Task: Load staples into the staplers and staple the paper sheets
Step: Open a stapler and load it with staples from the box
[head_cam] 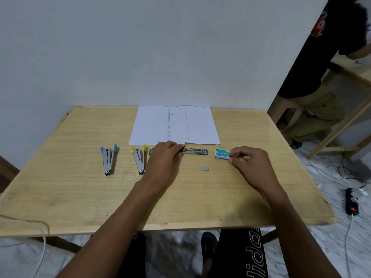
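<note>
A green stapler (195, 151) lies opened flat across the middle of the wooden table (80, 193); my left hand (164, 157) rests on its left half and grips its raised metal part. My right hand (247, 158) pinches the right end of a small green staple box (221, 153). Two more staplers lie spread open on the left, one with blue tips (108, 159) and one with yellow tips (139, 158). A loose grey staple strip (205, 168) lies in front of the green stapler, and a smaller one (221, 147) behind the box. White paper sheets (174, 125) lie at the far edge.
A white wall stands right behind the table. Another person (319, 63) stands at the far right by a second wooden table (353, 71). A black power strip (351, 201) and cables lie on the floor to the right. A white cable (43, 233) hangs over the near left edge.
</note>
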